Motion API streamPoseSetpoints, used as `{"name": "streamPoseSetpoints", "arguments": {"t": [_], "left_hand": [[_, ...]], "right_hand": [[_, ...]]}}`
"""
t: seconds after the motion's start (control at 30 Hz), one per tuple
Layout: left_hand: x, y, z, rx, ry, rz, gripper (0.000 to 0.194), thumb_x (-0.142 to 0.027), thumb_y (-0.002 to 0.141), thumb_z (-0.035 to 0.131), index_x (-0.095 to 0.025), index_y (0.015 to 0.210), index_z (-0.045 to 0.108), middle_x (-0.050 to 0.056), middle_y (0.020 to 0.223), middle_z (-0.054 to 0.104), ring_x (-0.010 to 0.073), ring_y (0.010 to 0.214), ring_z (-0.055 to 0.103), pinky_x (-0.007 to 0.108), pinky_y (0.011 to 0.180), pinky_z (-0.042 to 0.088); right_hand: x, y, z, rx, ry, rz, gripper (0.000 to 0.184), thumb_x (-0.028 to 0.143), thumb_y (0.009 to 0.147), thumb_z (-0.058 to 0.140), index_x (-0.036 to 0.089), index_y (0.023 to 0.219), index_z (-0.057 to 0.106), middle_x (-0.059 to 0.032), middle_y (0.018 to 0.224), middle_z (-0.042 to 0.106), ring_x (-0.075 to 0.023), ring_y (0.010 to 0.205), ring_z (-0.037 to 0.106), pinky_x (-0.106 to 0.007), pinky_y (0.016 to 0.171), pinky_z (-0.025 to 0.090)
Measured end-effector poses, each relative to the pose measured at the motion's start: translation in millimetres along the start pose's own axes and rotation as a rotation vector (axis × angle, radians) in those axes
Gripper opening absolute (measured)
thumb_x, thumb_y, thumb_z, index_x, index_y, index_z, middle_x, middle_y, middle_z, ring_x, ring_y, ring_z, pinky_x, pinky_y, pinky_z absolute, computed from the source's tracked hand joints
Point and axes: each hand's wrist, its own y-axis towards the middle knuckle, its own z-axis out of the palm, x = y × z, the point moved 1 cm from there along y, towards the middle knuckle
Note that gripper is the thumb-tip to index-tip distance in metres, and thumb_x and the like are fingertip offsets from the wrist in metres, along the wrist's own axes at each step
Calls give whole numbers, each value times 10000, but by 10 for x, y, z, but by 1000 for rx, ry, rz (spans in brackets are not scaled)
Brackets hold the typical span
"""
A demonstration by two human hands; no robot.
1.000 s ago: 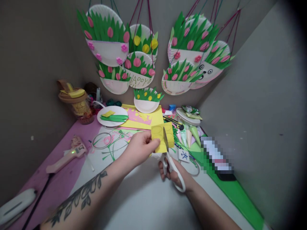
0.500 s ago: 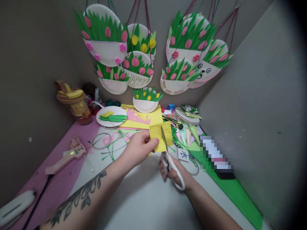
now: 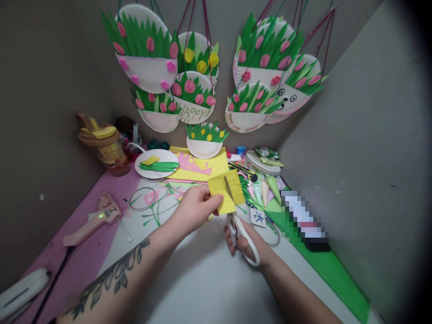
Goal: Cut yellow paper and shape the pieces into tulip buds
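Observation:
My left hand [image 3: 195, 210] pinches a small piece of yellow paper [image 3: 225, 192] with pencilled circles on it, held up above the white table top. My right hand [image 3: 243, 240] is closed round the white handles of a pair of scissors [image 3: 238, 220]. The blades point up and away and cut into the middle of the yellow paper. A tattoo runs along my left forearm.
A pink glue gun [image 3: 92, 221] lies at the left on a purple sheet. A white paper plate [image 3: 155, 163] with green strips, yellow and pink paper sheets [image 3: 197, 167] and paper cones [image 3: 268, 189] lie behind. Decorated paper-plate baskets [image 3: 148, 58] hang on the wall. A green strip [image 3: 332, 274] runs along the right.
The yellow paper has turned slightly, its right side dipping, as the scissor blades worked further into it. Both hands have drifted a little to the left.

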Motion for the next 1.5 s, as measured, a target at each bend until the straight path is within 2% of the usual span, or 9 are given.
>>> {"name": "streamPoseSetpoints", "arguments": {"t": [0.17,0.27,0.33,0.43,0.5,0.63,0.87,1.1,1.5], "left_hand": [[-24,-8,-28,20,57,31,189,-289,763,525,-158,634,570,-20,590,581,82,500,479,190,473,352],[-34,4,-64,36,91,84,211,-348,779,533,-156,728,605,5,699,625,113,602,536,210,536,397],[-37,14,-94,-28,118,117,240,-390,783,546,-158,735,587,1,696,607,117,609,524,213,536,387],[-48,17,-133,-183,185,144,297,-410,790,552,-170,624,493,-37,575,483,93,535,423,207,490,308],[-61,8,-144,-216,205,144,310,-390,800,541,-174,594,458,-50,546,429,86,518,382,211,484,275],[-82,-10,-150,-205,235,145,292,-353,805,523,-174,587,449,-51,545,426,87,521,372,220,490,254],[-71,-7,-142,-205,225,149,282,-361,808,510,-177,601,457,-45,556,440,94,528,381,222,495,255],[-28,7,-145,-169,279,186,295,-376,807,516,-181,597,445,-46,565,406,98,537,370,216,494,254],[2,14,-129,-131,282,187,282,-380,826,504,-175,634,475,-35,591,446,101,557,400,214,498,284]], "right_hand": [[61,5,13,-10,-36,19,599,664,520,749,176,785,523,25,673,530,-92,508,503,-219,445,407],[48,5,1,-7,-47,13,588,666,534,741,184,774,509,26,662,527,-100,504,502,-226,440,396],[14,4,-15,4,-76,-6,578,674,558,725,185,772,504,25,652,524,-102,504,497,-229,444,390],[-50,3,-39,17,-125,-51,552,676,626,682,180,801,514,19,660,517,-103,520,488,-234,461,398],[-78,1,-48,14,-144,-75,533,663,652,672,178,815,519,11,688,514,-105,537,489,-237,469,407],[-80,0,-40,9,-173,-86,509,637,661,680,177,809,519,4,697,510,-108,548,490,-243,479,422],[-25,3,-5,3,-201,-69,541,686,656,651,184,791,502,7,666,502,-106,526,476,-245,474,396],[-75,13,-15,17,-181,-96,577,729,652,626,190,808,492,14,679,500,-105,536,485,-243,480,402],[-27,15,2,-3,-169,-85,541,679,636,674,189,772,490,19,645,510,-101,513,475,-237,465,384]]}}
